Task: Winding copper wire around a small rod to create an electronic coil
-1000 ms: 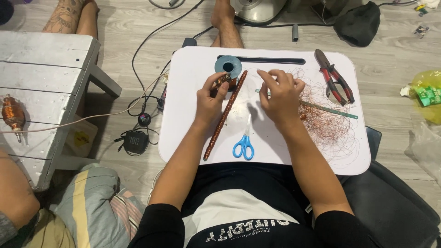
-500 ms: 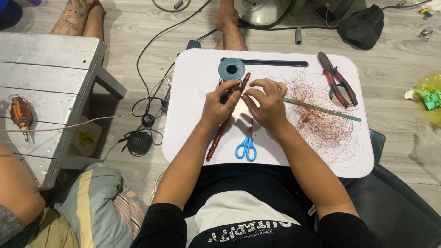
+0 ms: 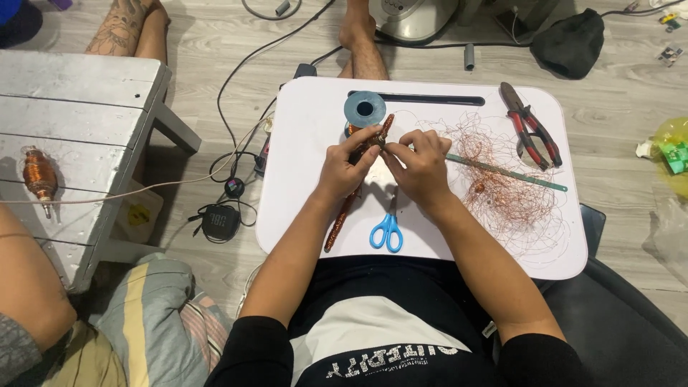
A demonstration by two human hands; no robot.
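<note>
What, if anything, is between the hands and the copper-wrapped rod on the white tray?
Nothing visible. The left hand grips the rod near its upper end, and the right hand pinches at the same end. The scissors lie below the hands and the loose wire lies to the right, both apart.

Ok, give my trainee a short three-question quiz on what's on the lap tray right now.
1. True or false: the blue-handled scissors lie on the white tray, nearer the person than both hands.
2. What does the left hand grip?
A. red-handled pliers
B. a long copper-wound rod
C. a blue tape roll
3. What lies loose on the tray just beyond the right hand?

Key: 1 true; 2 B; 3 a tangle of copper wire.
</note>
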